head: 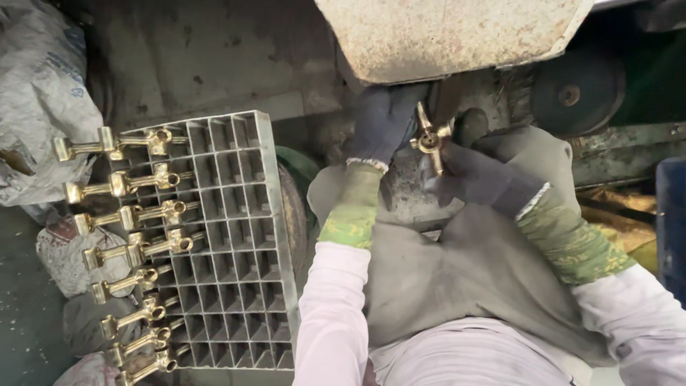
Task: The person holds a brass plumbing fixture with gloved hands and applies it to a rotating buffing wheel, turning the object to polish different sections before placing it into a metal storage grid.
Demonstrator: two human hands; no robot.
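Both my hands wear dark gloves and hold one brass tap fitting point(431, 139) up against the underside of a worn grey machine housing point(450, 36). My left hand point(384, 121) grips the fitting's upper left arm. From below and to the right, my right hand point(480, 179) clasps its lower stem. A grey cloth point(457, 271) lies over my lap beneath them. To the left, a metal grid rack point(236, 243) carries several more brass fittings point(136, 196) laid in a column along its left side.
A dark pulley wheel point(577, 93) sits on the machine at the upper right. White woven sacks point(43, 100) are piled at the far left. A blue container edge point(672, 214) shows at the right border.
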